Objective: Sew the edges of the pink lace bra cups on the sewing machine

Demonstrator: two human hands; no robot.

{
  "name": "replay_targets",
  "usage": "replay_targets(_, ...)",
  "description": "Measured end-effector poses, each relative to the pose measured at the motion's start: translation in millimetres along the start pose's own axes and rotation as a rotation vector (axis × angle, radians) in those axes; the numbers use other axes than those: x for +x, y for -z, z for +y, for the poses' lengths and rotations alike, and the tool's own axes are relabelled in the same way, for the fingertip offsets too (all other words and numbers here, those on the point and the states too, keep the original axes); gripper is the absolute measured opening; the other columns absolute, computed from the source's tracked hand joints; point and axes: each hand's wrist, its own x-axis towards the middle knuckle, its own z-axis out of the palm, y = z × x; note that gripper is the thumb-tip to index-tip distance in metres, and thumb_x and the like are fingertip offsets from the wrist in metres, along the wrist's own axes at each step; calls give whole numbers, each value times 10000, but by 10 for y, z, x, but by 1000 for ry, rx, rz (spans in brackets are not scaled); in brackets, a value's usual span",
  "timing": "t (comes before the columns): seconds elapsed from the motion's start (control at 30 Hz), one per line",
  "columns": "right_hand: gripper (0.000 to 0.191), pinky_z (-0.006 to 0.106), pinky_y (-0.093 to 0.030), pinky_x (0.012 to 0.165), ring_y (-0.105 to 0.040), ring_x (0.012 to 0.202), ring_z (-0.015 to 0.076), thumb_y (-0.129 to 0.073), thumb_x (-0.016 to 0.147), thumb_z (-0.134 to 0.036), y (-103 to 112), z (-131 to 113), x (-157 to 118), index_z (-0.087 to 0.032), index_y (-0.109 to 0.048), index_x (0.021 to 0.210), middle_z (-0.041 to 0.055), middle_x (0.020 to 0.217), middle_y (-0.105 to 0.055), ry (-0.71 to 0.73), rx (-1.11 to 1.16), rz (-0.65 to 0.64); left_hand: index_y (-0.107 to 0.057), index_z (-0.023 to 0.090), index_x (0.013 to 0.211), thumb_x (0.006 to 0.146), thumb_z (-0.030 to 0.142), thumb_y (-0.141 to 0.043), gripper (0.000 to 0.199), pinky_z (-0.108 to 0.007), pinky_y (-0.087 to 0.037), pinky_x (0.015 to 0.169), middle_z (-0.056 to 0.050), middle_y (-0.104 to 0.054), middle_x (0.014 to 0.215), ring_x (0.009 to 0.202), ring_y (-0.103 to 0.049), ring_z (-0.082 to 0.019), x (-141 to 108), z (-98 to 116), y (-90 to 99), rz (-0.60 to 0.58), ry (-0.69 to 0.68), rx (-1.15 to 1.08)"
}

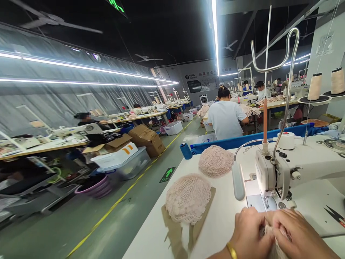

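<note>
Both of my hands are close together at the front of a white sewing machine (272,172), just below its needle area. My left hand (249,230), with a yellow band at the wrist, pinches a piece of pale pink lace fabric (269,233). My right hand (293,230) grips the same lace from the other side, fingers closed. Most of the fabric is hidden by my hands. To the left, a pale pink lace cup (188,198) lies on a brown cardboard piece (203,212). Behind it sits another lace cup (215,160).
Black scissors (334,215) lie on the table at right. A blue thread cone (185,151) stands at the table's far left corner, beside blue cloth (223,144). Thread cones (314,86) stand at right. A person in a white shirt (226,117) sits ahead, facing away.
</note>
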Motion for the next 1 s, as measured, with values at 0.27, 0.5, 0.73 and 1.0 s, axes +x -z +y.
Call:
replay_targets(0.27, 214, 281, -482, 584, -687, 663, 193, -473, 991, -169, -193, 266, 181, -277, -603, 860, -14, 773, -691, -82, -54, -4, -603, 232, 847, 820, 206, -741, 143, -355, -402, 708, -15, -668, 853, 755, -603, -213, 164, -137, -171, 592, -591, 391)
replay_targets(0.5, 180, 272, -543, 560, -749, 709, 188, -463, 1089, -283, 41, 264, 83, -295, -630, 1023, 13, 912, -774, -5, -35, -4, -610, 231, 799, 980, 192, -617, 186, -344, -379, 655, 30, -701, 768, 621, -573, -156, 160, -223, -191, 574, -817, 428)
replay_targets(0.73, 296, 261, -610, 726, -764, 866, 176, -500, 1011, -91, 135, 279, 45, -297, -672, 1137, 27, 1053, -749, 296, -172, -51, -657, 230, 831, 997, 227, -617, 171, -353, -384, 658, 25, -703, 767, 632, -591, -153, 159, -276, -205, 595, -831, 463)
replay_targets(1.0, 361, 279, -624, 776, -786, 946, 191, -501, 988, -97, 156, 412, 82, -303, -696, 1210, 37, 1110, -778, 326, -230, -14, -708, 195, 965, 1075, 273, -514, 236, -345, -444, 656, -17, -720, 852, 708, -636, -161, 175, -287, -158, 602, -877, 553)
